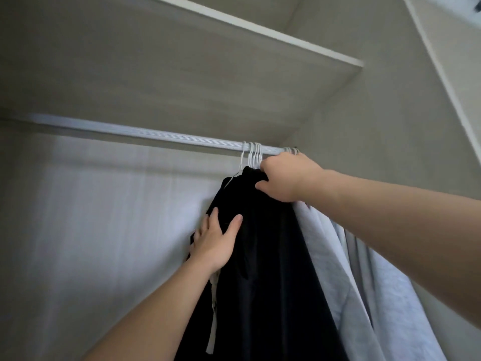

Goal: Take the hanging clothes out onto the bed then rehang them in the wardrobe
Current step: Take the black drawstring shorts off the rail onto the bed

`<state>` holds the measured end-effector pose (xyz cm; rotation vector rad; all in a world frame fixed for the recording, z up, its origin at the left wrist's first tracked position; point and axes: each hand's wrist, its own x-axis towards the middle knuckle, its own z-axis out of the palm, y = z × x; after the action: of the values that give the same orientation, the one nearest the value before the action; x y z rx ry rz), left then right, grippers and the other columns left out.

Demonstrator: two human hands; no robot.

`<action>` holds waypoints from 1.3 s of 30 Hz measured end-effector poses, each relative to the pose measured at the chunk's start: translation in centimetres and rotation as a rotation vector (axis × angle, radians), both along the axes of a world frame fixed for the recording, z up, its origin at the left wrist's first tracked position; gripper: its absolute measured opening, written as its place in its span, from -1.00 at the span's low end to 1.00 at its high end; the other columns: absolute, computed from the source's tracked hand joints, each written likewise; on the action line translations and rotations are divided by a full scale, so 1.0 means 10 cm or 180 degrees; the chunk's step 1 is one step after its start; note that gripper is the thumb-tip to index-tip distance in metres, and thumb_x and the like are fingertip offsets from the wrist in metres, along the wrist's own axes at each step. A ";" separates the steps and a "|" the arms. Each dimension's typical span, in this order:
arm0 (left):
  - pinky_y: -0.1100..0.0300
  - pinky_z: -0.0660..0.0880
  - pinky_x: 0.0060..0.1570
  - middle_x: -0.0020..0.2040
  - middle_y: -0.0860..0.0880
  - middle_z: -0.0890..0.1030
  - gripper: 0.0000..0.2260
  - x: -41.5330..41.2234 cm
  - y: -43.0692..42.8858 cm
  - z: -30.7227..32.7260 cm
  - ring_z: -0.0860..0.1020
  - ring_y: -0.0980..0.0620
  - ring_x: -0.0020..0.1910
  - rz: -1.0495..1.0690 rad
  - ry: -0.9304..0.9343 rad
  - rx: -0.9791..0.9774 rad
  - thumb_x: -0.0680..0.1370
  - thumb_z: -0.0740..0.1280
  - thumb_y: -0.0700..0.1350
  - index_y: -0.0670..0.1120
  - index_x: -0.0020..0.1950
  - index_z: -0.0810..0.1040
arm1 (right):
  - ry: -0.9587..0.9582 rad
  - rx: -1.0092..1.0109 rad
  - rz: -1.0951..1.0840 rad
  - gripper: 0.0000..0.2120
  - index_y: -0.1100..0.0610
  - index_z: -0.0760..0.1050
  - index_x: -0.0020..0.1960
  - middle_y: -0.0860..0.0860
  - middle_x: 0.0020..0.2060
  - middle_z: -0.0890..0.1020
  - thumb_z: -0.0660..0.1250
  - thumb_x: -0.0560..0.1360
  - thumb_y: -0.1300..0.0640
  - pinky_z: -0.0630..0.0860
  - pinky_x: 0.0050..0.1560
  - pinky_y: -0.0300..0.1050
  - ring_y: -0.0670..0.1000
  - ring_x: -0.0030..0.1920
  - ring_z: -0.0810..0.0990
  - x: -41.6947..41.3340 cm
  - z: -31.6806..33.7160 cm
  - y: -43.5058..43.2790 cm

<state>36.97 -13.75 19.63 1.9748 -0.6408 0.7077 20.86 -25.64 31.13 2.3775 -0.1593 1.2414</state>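
Lower centre, the left hand (217, 241) lies flat, fingers straight, against the dark clothes (273, 269). Centre right, the right hand (286, 179) has its grip curled round their tops, just under the white hangers (253, 155) on the rail (156, 134). This looks like taking the bunch out; next, the hooks must be raised clear. Pale clothes (364, 282) hang at right, a shelf (234, 74) runs above, and no bed shows.

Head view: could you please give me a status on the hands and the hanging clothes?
Right hand grips dark clothes at the top. Left hand presses their side. Hangers on the rail. Grey clothes hang close beside, right.
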 end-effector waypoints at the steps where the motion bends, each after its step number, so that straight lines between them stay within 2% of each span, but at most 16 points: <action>1: -0.15 0.05 0.54 0.64 0.04 0.04 -0.22 0.05 -0.03 -0.01 0.04 -0.10 0.60 -0.0080 0.0062 -0.0052 0.50 0.02 0.47 0.14 0.63 -0.07 | -0.0024 0.0009 -0.0076 -0.80 0.09 0.36 -0.15 0.07 -0.14 0.53 0.23 0.54 -0.02 0.39 -0.10 0.00 0.16 -0.13 0.46 0.04 0.01 0.03; 4: -0.16 0.06 0.53 0.64 0.00 0.03 -0.19 0.17 -0.11 -0.02 0.08 -0.13 0.59 -0.0287 0.0201 -0.0228 0.49 0.05 0.48 0.13 0.63 -0.07 | -0.0150 0.0098 -0.0224 -0.87 0.10 0.30 -0.15 0.04 -0.24 0.38 0.24 0.51 0.21 0.43 -0.20 -0.02 0.17 -0.19 0.45 0.15 0.02 0.09; 6: -0.17 0.08 0.53 0.64 -0.02 0.03 -0.18 0.23 -0.15 -0.04 0.11 -0.15 0.59 -0.0494 0.0311 -0.0318 0.49 0.06 0.48 0.13 0.63 -0.08 | -0.0202 0.0081 -0.0303 -0.85 0.10 0.31 -0.14 0.03 -0.29 0.33 0.23 0.49 0.30 0.41 -0.22 0.00 0.17 -0.21 0.44 0.21 0.01 0.13; 9: -0.14 0.11 0.53 0.64 -0.05 0.05 -0.19 0.28 -0.20 -0.06 0.14 -0.15 0.57 -0.0812 0.0402 -0.0501 0.52 0.10 0.45 0.11 0.63 -0.09 | -0.0417 0.0049 -0.0282 -0.85 0.10 0.40 -0.06 0.04 -0.23 0.40 0.19 0.49 0.33 0.38 -0.20 0.01 0.20 -0.14 0.51 0.29 0.00 0.16; 11: -0.11 0.13 0.53 0.63 -0.05 0.07 -0.20 0.31 -0.21 -0.05 0.15 -0.14 0.57 -0.0925 0.0393 -0.0633 0.53 0.12 0.43 0.10 0.64 -0.09 | -0.0530 0.0079 -0.0225 -0.85 0.09 0.38 -0.08 0.06 -0.20 0.41 0.17 0.49 0.33 0.37 -0.19 0.00 0.19 -0.16 0.47 0.33 0.01 0.16; 15: -0.08 0.15 0.53 0.63 -0.05 0.09 -0.21 0.34 -0.19 -0.03 0.17 -0.13 0.57 -0.1084 0.0388 -0.0810 0.55 0.13 0.40 0.09 0.64 -0.09 | -0.0624 0.0206 -0.0022 -0.87 0.12 0.30 -0.14 0.01 -0.34 0.26 0.18 0.50 0.31 0.38 -0.18 0.01 0.18 -0.18 0.38 0.39 0.01 0.17; 18: -0.09 0.15 0.53 0.63 -0.04 0.10 -0.22 0.34 -0.15 0.01 0.16 -0.12 0.57 -0.1075 0.0275 -0.0862 0.55 0.14 0.39 0.09 0.64 -0.08 | -0.0767 0.0287 0.0113 -0.89 0.15 0.30 -0.15 0.02 -0.35 0.27 0.16 0.49 0.32 0.35 -0.23 -0.01 0.19 -0.25 0.39 0.39 0.04 0.17; 22: -0.11 0.16 0.50 0.62 0.00 0.11 -0.25 0.27 -0.09 0.10 0.17 -0.12 0.56 -0.0785 -0.0061 -0.0779 0.55 0.11 0.40 0.16 0.62 -0.09 | -0.1042 0.0324 0.0303 -0.92 0.16 0.25 -0.12 0.02 -0.36 0.25 0.13 0.53 0.26 0.26 -0.26 -0.01 0.17 -0.32 0.33 0.29 0.08 0.12; 24: -0.12 0.17 0.46 0.61 0.03 0.13 -0.29 0.21 -0.05 0.14 0.15 -0.10 0.55 -0.0521 -0.0360 -0.0735 0.55 0.06 0.40 0.18 0.61 -0.07 | -0.1147 0.0348 0.0357 -0.95 0.17 0.30 -0.09 0.03 -0.35 0.28 0.12 0.56 0.23 0.25 -0.27 -0.03 0.18 -0.32 0.34 0.21 0.07 0.06; 28: -0.09 0.19 0.42 0.58 -0.01 0.21 -0.33 0.00 0.00 0.23 0.16 -0.08 0.54 -0.0124 -0.1095 -0.0917 0.54 -0.01 0.36 0.09 0.60 0.08 | -0.1296 0.0310 0.0462 -0.80 0.16 0.43 0.07 0.12 -0.23 0.43 0.09 0.62 0.08 0.34 -0.24 -0.01 0.24 -0.25 0.42 -0.11 -0.06 -0.14; 31: -0.04 0.16 0.46 0.57 -0.02 0.24 -0.33 -0.22 -0.01 0.30 0.15 -0.06 0.54 -0.0217 -0.1511 -0.1193 0.54 -0.02 0.33 0.02 0.58 0.18 | -0.1281 0.0251 0.0510 -0.78 0.11 0.45 0.11 0.19 -0.13 0.56 0.10 0.63 0.03 0.45 -0.19 0.04 0.30 -0.15 0.53 -0.46 -0.20 -0.34; 35: -0.05 0.13 0.52 0.57 -0.02 0.26 -0.31 -0.59 -0.16 0.37 0.14 -0.03 0.55 -0.0213 -0.1830 -0.1149 0.53 -0.08 0.32 -0.02 0.56 0.23 | -0.1258 0.0083 0.0495 -0.77 0.07 0.46 0.11 0.14 -0.14 0.62 0.10 0.62 0.00 0.52 -0.13 0.09 0.29 -0.11 0.56 -1.03 -0.41 -0.58; 39: -0.06 0.23 0.44 0.47 -0.02 0.43 -0.39 -1.06 -0.44 0.41 0.31 -0.08 0.45 -0.0439 -0.1892 -0.1183 0.57 -0.06 0.24 -0.04 0.50 0.34 | -0.1286 -0.0131 0.0391 -0.71 0.07 0.47 0.11 0.09 -0.13 0.64 0.06 0.59 -0.04 0.50 -0.18 0.06 0.24 -0.09 0.58 -1.72 -0.54 -0.80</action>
<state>26.37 -18.20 23.70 1.3594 -0.9077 1.2444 3.66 -33.61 25.78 2.1016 -0.1119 1.7561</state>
